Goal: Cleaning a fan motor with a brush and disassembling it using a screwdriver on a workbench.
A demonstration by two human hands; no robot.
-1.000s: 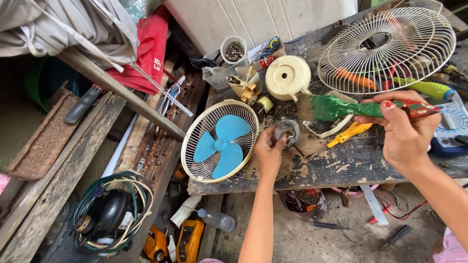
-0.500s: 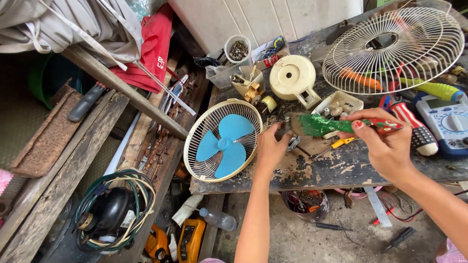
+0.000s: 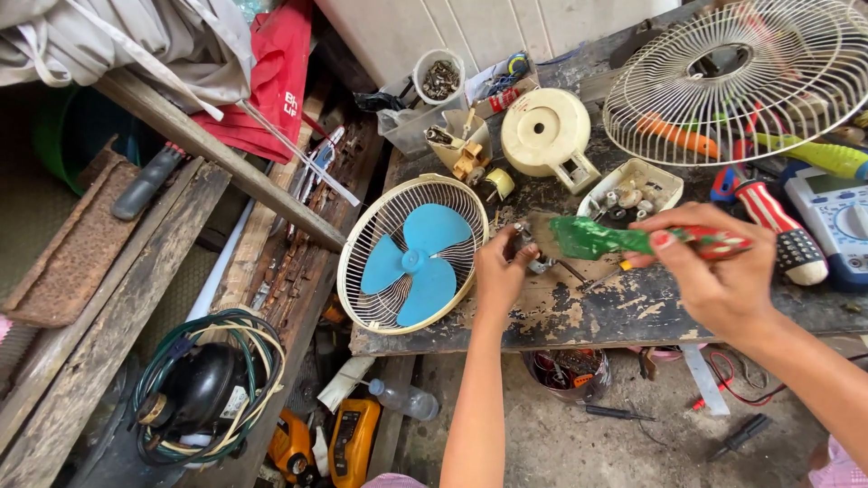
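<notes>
Presently, the left hand [image 3: 500, 276] rests on the worn desk [image 3: 588, 312], its fingers [image 3: 517, 242] curled around a small metal part [image 3: 533, 253] lying just right of the caged fan with blue blades [image 3: 411, 255]. The right hand [image 3: 714, 285] holds a green screwdriver [image 3: 633, 240] level above the desk, fingers pinching its handle, the tip pointing toward the metal part. Behind the hands sit a cream round motor cover [image 3: 545, 131], a small tray of screws [image 3: 630, 188] and a detached wire fan guard [image 3: 737, 77]. A multimeter [image 3: 836, 217] lies at the right edge.
</notes>
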